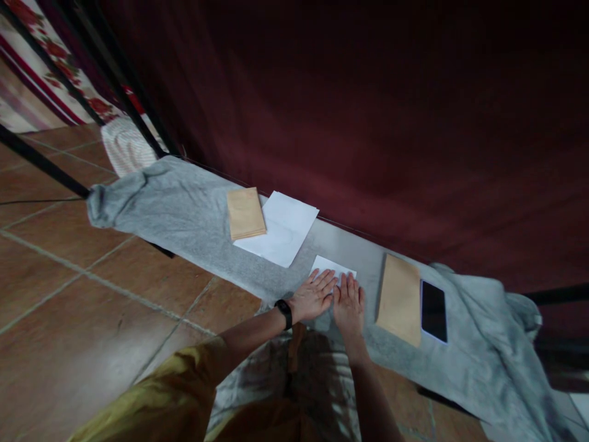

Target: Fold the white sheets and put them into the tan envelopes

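A small white sheet of paper (332, 265), which looks folded, lies on the grey cloth in front of me. My left hand (315, 294), with a black band on its wrist, rests flat over the paper's left part, fingers stretched out. Beside it my right hand (349, 302) presses flat on the paper's right part, its fingers extended. Both hands hide the paper's near edge. Larger white sheets (288, 230) lie to the left, partly under a stack of brown envelopes (246, 213). To the right of my hands is another stack of brown envelopes (400, 299).
A phone (434, 311) with a dark screen lies right of the right-hand envelopes. The grey cloth (184, 209) covers a long, low surface and bunches at both ends. A dark red curtain (359, 141) hangs behind. Black metal bars (43, 161) stand at the left above the tiled floor (92, 307).
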A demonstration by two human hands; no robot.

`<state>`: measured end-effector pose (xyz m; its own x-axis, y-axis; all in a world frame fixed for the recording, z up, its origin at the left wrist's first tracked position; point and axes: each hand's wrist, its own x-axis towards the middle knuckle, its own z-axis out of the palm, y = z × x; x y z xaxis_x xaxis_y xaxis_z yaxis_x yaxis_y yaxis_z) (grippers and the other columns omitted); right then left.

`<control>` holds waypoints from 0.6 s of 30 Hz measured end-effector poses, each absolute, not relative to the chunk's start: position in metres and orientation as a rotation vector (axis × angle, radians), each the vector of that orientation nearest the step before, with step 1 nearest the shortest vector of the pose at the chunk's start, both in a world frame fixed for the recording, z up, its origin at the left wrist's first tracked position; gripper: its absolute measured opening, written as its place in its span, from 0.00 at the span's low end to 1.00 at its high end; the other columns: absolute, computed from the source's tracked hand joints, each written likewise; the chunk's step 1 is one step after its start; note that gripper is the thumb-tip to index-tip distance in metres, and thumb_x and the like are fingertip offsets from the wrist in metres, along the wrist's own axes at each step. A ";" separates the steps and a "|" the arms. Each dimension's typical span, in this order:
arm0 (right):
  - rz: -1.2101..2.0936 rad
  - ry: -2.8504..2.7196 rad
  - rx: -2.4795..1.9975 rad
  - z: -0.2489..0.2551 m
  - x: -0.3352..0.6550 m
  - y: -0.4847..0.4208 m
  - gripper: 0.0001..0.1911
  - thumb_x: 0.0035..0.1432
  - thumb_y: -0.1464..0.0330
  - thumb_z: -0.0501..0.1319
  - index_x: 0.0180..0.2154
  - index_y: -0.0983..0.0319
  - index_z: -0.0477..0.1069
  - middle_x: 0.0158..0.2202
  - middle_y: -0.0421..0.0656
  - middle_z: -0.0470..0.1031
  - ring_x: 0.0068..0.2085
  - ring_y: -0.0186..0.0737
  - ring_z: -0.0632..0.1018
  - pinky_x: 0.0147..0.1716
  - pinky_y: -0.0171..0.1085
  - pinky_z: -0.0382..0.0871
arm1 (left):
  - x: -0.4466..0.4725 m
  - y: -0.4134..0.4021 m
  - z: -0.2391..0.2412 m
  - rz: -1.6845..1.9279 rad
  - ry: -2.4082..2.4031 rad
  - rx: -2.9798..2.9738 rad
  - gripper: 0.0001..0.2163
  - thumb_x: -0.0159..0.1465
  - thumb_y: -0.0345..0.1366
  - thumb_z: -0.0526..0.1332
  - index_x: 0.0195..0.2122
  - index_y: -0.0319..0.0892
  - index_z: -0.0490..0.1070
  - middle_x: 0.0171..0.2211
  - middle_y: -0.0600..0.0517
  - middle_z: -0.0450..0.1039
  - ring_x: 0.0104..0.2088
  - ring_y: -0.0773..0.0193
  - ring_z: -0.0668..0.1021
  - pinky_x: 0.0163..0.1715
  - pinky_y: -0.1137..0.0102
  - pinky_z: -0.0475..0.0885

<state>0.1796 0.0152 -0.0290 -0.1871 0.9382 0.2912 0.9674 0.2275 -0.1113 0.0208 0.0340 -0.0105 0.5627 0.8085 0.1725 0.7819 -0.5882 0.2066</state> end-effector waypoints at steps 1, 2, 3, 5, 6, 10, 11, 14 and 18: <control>-0.132 -2.192 -1.783 -0.031 0.179 0.016 0.25 0.70 0.69 0.45 0.65 0.63 0.61 0.71 0.54 0.52 0.69 0.54 0.56 0.65 0.58 0.48 | 0.021 0.035 -0.011 0.388 1.376 2.669 0.23 0.73 0.40 0.45 0.68 0.42 0.57 0.70 0.47 0.53 0.70 0.61 0.54 0.70 0.57 0.43; -0.128 -2.170 -1.795 -0.032 0.179 0.016 0.25 0.70 0.69 0.45 0.66 0.63 0.60 0.71 0.54 0.52 0.69 0.53 0.56 0.65 0.58 0.48 | 0.022 0.036 -0.012 0.396 1.393 2.651 0.23 0.73 0.39 0.45 0.68 0.42 0.57 0.70 0.48 0.53 0.70 0.62 0.54 0.70 0.58 0.43; -0.127 -2.148 -1.812 -0.034 0.178 0.017 0.26 0.71 0.68 0.44 0.66 0.63 0.59 0.71 0.55 0.52 0.69 0.52 0.56 0.65 0.57 0.48 | 0.023 0.038 -0.013 0.404 1.417 2.630 0.23 0.73 0.39 0.44 0.68 0.43 0.57 0.70 0.48 0.53 0.70 0.63 0.54 0.70 0.58 0.43; -0.129 -2.113 -1.841 -0.037 0.176 0.018 0.27 0.71 0.67 0.44 0.67 0.65 0.56 0.70 0.56 0.53 0.69 0.52 0.57 0.65 0.56 0.48 | 0.028 0.044 -0.016 0.411 1.466 2.591 0.23 0.74 0.39 0.42 0.68 0.42 0.57 0.70 0.48 0.54 0.70 0.63 0.55 0.70 0.59 0.44; -0.134 -2.101 -1.850 -0.038 0.176 0.019 0.27 0.71 0.67 0.44 0.68 0.65 0.55 0.70 0.56 0.53 0.69 0.51 0.57 0.66 0.56 0.48 | 0.031 0.048 -0.017 0.411 1.485 2.580 0.23 0.74 0.40 0.42 0.68 0.42 0.57 0.70 0.48 0.54 0.70 0.63 0.55 0.70 0.58 0.44; -0.159 -2.077 -1.837 -0.039 0.173 0.022 0.27 0.71 0.68 0.43 0.68 0.65 0.54 0.69 0.55 0.55 0.69 0.50 0.58 0.66 0.55 0.48 | 0.040 0.065 -0.021 0.399 1.562 2.573 0.24 0.73 0.42 0.42 0.68 0.42 0.56 0.70 0.48 0.53 0.71 0.60 0.54 0.70 0.56 0.46; -0.167 -2.064 -1.836 -0.039 0.173 0.022 0.27 0.71 0.68 0.43 0.68 0.65 0.54 0.69 0.55 0.55 0.69 0.50 0.59 0.66 0.55 0.49 | 0.040 0.069 -0.022 0.402 1.587 2.573 0.25 0.73 0.42 0.42 0.68 0.41 0.56 0.70 0.47 0.53 0.71 0.60 0.54 0.69 0.56 0.46; -0.183 -2.020 -1.847 -0.038 0.172 0.023 0.28 0.72 0.65 0.44 0.68 0.69 0.54 0.68 0.58 0.56 0.67 0.51 0.62 0.65 0.54 0.51 | 0.038 0.075 -0.024 0.418 1.677 2.563 0.26 0.73 0.42 0.42 0.69 0.38 0.53 0.70 0.45 0.53 0.71 0.60 0.53 0.69 0.57 0.48; -0.165 -1.969 -1.871 -0.036 0.169 0.024 0.27 0.72 0.65 0.44 0.68 0.69 0.54 0.68 0.57 0.58 0.67 0.51 0.63 0.64 0.53 0.53 | 0.031 0.074 -0.027 0.424 1.849 2.503 0.27 0.72 0.42 0.42 0.70 0.35 0.52 0.70 0.43 0.54 0.70 0.58 0.55 0.69 0.57 0.50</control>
<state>0.1691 0.0238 -0.0362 -0.0089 0.9270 0.3750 0.9764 0.0890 -0.1970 0.0312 0.0740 -0.0272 0.2704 0.9385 0.2147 0.9384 -0.3068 0.1592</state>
